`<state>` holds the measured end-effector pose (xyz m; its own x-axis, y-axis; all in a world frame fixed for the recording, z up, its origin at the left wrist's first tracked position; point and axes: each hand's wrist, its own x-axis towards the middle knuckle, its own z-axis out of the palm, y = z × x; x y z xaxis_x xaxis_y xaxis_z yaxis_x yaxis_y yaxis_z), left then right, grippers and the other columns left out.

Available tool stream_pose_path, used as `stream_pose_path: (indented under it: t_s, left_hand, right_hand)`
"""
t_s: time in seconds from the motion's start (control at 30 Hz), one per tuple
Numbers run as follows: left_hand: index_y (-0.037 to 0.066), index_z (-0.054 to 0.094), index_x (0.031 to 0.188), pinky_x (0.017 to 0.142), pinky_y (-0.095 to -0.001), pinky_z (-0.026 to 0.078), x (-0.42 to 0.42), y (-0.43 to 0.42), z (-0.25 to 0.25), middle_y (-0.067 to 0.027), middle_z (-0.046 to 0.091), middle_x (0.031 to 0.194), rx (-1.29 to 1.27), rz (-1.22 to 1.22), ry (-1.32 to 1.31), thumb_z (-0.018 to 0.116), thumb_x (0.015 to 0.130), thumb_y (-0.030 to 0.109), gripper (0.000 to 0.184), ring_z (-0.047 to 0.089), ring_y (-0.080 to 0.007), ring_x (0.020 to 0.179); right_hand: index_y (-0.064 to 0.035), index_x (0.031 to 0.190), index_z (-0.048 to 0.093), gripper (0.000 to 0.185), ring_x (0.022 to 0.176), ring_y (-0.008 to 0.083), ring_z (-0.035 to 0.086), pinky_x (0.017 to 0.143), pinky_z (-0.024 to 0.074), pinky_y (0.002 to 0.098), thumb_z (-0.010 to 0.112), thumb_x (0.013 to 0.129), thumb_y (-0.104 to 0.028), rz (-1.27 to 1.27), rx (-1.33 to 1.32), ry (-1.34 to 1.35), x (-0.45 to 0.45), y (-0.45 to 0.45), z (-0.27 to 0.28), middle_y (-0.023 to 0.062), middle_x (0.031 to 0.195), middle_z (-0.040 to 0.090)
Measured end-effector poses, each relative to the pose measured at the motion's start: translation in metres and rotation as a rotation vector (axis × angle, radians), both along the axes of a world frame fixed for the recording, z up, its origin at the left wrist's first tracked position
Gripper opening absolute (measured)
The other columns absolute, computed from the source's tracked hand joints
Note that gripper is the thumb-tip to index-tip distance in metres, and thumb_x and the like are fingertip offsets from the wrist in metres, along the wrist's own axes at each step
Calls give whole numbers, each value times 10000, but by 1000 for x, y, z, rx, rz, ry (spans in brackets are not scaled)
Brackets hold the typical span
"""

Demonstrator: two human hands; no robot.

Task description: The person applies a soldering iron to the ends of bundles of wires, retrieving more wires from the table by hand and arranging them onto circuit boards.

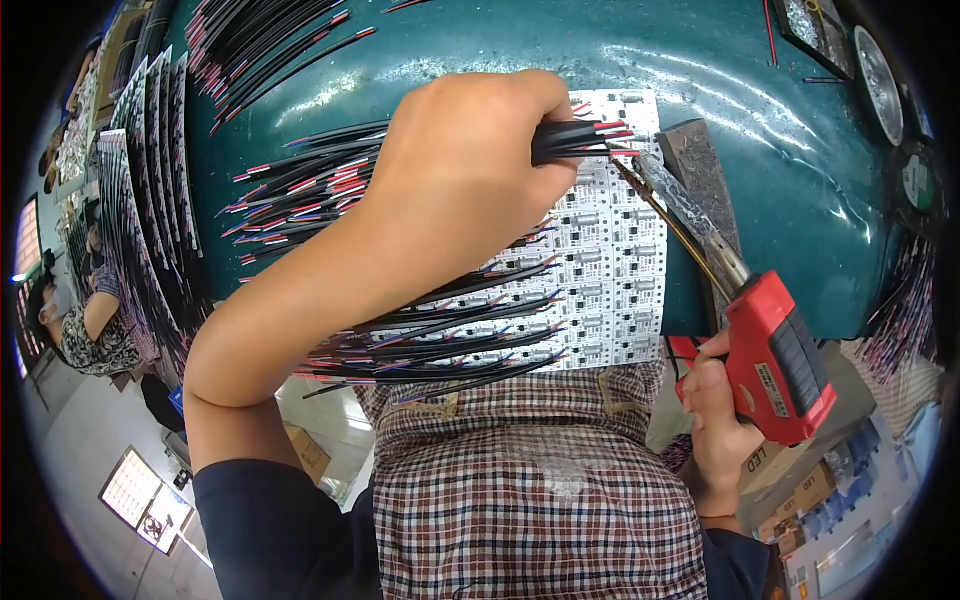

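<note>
My left hand (480, 140) is closed round a bundle of black cables (565, 142) whose red and white wire ends point right, above a white circuit board panel (635, 260). In my right hand (715, 420) is a red soldering gun (775, 360). Its long metal tip (670, 205) slants up and left, close to the wire ends; whether it touches them I cannot tell. Rows of black cables (450, 340) lie across the panel's left and lower parts, with coloured wires at their ends. Beside the panel's right edge, under the iron, lies a dark block (705, 160).
More cables (260, 45) lie at the table's (500, 35) upper left. Stacked panels with cables (150, 180) stand at the left edge. A round metal dish (878, 85) and a dark spool (918, 180) are at the right. Another person (90, 320) sits at far left.
</note>
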<state>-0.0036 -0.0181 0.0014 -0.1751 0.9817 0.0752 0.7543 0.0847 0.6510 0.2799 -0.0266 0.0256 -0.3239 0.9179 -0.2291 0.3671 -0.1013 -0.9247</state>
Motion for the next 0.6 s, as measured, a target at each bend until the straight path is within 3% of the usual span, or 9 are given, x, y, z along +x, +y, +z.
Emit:
stream_pose_path:
  t_s: [0.3,0.37,0.6]
  left_hand:
    - [13,613,816,556,-315,459,1,2,5,-114,610,663,-65,5,21,760,766,121,189,583,-225,565]
    - [7,656,800,641,-440,524,2,2,7,-174,650,687,-38,-12,24,717,730,113,141,648,-367,674]
    - [-1,653,799,637,-443,523,2,1,6,-175,650,686,-5,-37,65,721,719,102,148,646,-367,661]
  right_hand:
    - [22,1060,539,213,534,76,454,455,372,216,644,909,-85,86,-19,-53,4,2,0,53,755,530]
    - [19,1061,539,215,536,75,456,455,371,216,646,908,-88,74,-36,-55,2,1,2,52,751,528]
    - [25,1055,545,208,482,62,418,439,341,213,635,913,-97,68,-38,21,3,1,2,48,703,516]
